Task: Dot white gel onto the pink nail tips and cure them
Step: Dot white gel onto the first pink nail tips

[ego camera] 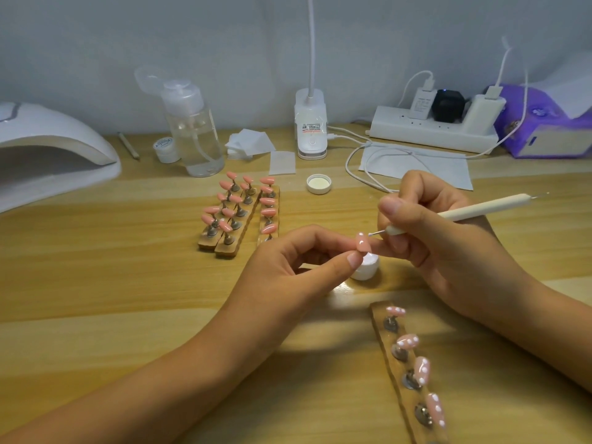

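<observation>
Nearest on the tabletop (96, 283) lay a strip of dotted tips (408, 397). Beyond, fingers of the left hand (288, 267) pinched a pink nail tip (363, 243) above the gel jar (365, 269); the right hand (448, 251) gripped a dotting pen (480, 207) against it. Undotted tips (237, 213) stood behind.

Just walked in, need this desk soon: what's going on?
A person is dotting nail tips. The left hand holds up a pink nail tip while the right hand holds a dotting pen, its point at that tip. Four dotted tips stand on the near wooden strip; plain tips wait on the far strips.
</observation>
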Available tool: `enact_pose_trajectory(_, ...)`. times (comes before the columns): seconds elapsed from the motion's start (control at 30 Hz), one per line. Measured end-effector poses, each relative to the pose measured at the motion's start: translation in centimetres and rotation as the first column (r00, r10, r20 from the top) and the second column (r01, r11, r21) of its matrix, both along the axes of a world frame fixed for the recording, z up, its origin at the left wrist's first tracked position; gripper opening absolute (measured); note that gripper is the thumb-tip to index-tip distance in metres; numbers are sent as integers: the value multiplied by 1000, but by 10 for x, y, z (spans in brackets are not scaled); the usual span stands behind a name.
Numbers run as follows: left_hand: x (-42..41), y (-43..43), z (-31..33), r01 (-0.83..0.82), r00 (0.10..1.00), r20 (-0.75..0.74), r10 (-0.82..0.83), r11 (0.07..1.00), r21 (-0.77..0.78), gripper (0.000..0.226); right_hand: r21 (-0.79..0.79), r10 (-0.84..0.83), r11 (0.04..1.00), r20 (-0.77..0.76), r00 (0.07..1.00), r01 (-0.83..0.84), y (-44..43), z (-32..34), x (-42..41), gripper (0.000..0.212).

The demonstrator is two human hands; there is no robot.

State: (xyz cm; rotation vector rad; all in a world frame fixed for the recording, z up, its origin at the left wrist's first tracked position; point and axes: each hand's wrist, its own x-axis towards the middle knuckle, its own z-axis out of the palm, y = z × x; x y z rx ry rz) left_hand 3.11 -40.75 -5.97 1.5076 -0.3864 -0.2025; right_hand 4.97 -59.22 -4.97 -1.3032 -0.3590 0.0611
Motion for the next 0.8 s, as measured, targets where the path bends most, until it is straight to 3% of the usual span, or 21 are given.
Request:
enact_pose_trajectory(0.43,0,0,-1,5,1000,7,-5,1000,12,9,-9,-12,1000,-8,1000,12,1,2,-3,19)
enact_pose_trajectory(0.8,0,0,0,-10,1000,-4,10,1000,15,9,-7,0,1000,4,1000,0,1,0,-1,27)
